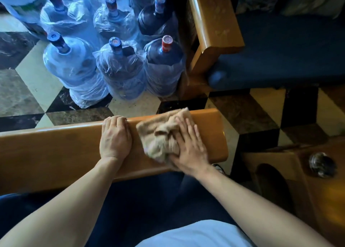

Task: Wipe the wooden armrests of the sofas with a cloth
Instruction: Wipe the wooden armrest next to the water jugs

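A wide glossy wooden armrest [56,153] runs across the view in front of me. A crumpled beige cloth [158,132] lies on its right part. My right hand [190,147] presses flat on the cloth's right side, fingers spread; the cloth looks blurred by motion. My left hand [114,137] rests flat on the bare wood just left of the cloth, its fingertips curled over the far edge. A second sofa's wooden armrest [214,20] stands at the upper right, beside a dark blue seat cushion [289,56].
Several large blue water bottles [119,67], some wrapped in plastic, stand on the checkered marble floor [29,89] beyond the armrest. A wooden side table [280,181] with a dark round object [322,164] on top sits at the right.
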Tool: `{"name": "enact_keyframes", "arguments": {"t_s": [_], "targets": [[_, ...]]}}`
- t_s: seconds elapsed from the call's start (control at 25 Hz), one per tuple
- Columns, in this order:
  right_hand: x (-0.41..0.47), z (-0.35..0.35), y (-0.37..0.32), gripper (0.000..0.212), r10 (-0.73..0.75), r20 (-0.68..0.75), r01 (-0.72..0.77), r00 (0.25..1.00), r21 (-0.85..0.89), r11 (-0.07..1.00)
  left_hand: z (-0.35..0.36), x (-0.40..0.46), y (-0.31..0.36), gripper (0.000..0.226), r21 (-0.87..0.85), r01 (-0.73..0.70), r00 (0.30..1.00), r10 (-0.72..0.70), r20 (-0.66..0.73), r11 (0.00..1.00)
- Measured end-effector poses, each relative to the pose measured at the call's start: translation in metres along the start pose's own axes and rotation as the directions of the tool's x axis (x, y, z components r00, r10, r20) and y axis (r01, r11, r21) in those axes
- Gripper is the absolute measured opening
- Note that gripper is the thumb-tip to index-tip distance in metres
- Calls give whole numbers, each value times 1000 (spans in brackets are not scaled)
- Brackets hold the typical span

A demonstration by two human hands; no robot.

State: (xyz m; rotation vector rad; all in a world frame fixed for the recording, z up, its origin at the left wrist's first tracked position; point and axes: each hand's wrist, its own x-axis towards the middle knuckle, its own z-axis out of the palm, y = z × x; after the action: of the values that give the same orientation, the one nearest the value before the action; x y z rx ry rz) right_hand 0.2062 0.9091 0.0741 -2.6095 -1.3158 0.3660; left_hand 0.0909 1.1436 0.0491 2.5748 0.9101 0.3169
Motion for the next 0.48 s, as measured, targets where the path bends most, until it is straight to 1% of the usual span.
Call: {"name": "enact_keyframes", "arguments": {"t_s": [0.08, 0.12, 0.16, 0.2, 0.28, 0.32, 0.4, 0.48], "targets": [[62, -13, -2, 90, 188, 28, -188, 982, -12, 982, 0, 0, 1, 25, 6, 4, 1000, -4, 8, 1000], [94, -19, -3, 85, 288, 79, -286, 955, -32, 958, 0, -1, 1, 26, 7, 5, 1000, -5, 10, 1000], [123, -25, -2, 83, 370, 160, -366, 915, -54, 929, 0, 0, 2, 26, -1, 4, 1000, -4, 5, 1000], [147, -28, 1, 83, 417, 250, -412, 874, -76, 908, -1, 1, 1, 26, -13, 4, 1000, -4, -3, 1000], [173, -31, 15, 87, 419, 417, -428, 807, -77, 901, 0, 1, 0, 26, -27, 5, 1000, -6, -15, 1000], [175, -33, 28, 88, 407, 456, -425, 792, -68, 903, 0, 1, -1, 27, -26, 1, 1000, -2, -18, 1000], [162, -43, 58, 83, 414, 450, -433, 791, -66, 899, 1, 1, -2, 27, -23, 3, 1000, -3, -19, 1000], [144, -56, 88, 71, 428, 413, -454, 804, -39, 890, 2, 1, -1, 26, -16, 17, 1000, -17, -18, 1000]]}}
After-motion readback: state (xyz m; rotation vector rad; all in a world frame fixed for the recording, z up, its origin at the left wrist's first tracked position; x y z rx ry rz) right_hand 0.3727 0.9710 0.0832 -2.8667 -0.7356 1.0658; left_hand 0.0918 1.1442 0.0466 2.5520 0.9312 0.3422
